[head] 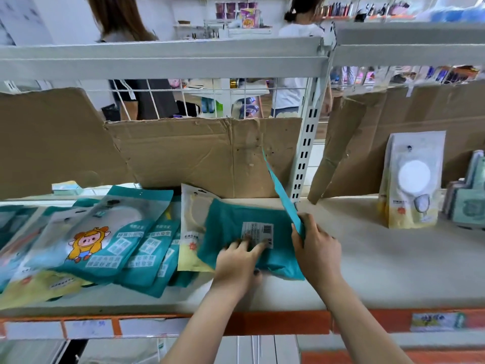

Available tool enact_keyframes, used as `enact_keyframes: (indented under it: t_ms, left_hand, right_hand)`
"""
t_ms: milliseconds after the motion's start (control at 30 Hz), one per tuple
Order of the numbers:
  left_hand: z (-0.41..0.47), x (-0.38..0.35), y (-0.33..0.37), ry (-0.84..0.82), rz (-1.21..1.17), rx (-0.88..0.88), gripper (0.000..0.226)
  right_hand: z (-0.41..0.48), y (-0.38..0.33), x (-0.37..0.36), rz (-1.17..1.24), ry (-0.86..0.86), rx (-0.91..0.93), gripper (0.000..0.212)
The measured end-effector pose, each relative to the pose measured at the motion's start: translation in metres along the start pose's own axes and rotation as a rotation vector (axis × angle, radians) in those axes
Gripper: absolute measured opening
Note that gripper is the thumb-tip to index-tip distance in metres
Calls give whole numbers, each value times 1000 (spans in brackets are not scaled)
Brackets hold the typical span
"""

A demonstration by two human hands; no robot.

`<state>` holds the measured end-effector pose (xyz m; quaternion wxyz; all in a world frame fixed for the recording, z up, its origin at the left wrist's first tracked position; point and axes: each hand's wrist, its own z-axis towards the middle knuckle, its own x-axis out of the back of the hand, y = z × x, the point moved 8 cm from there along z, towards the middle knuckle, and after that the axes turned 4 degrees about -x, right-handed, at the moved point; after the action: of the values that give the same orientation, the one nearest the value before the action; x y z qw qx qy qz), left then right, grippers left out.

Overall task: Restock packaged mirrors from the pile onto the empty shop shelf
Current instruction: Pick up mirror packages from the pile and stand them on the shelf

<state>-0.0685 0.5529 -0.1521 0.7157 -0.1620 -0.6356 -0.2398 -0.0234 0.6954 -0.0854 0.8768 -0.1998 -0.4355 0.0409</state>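
Note:
A pile of teal and yellow mirror packs (110, 248) lies flat on the left half of the shelf (393, 279). My left hand (237, 261) rests with spread fingers on a teal pack lying face down (236, 227), its barcode label showing. My right hand (315, 248) grips the lower edge of another teal pack (282, 195), held edge-on and tilted up toward the cardboard. Under the face-down pack lies a yellow-white pack (190, 227). One yellow-white mirror pack (413, 179) stands upright at the right, leaning on the cardboard.
Brown cardboard sheets (199, 153) line the shelf's back. A white slotted upright (305, 153) divides the two bays. Greenish boxed goods (469, 195) stand at the far right. Two people stand behind the wire grid (157, 98). Orange price rail (262, 324) runs along the front edge.

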Motion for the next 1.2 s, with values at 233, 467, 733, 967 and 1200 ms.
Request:
enact_keyframes:
  t_ms: [233,467,733,967,1200]
  left_hand:
    - [3,0,7,67,35,-16,30]
    - [-1,22,2,166,23,31,35]
    - [-17,92,-26,558,-271,241,5]
    - [-24,101,-52,712,-815,539,14]
    - [-13,62,-59,487,-997,583,27]
  right_hand:
    - [-5,-7,8,5,78,93,40]
    - [0,4,7,52,59,2,26]
    - [7,19,17,120,44,-147,24]
    - [8,20,16,401,92,-270,36]
    - [3,12,3,376,6,-226,22]
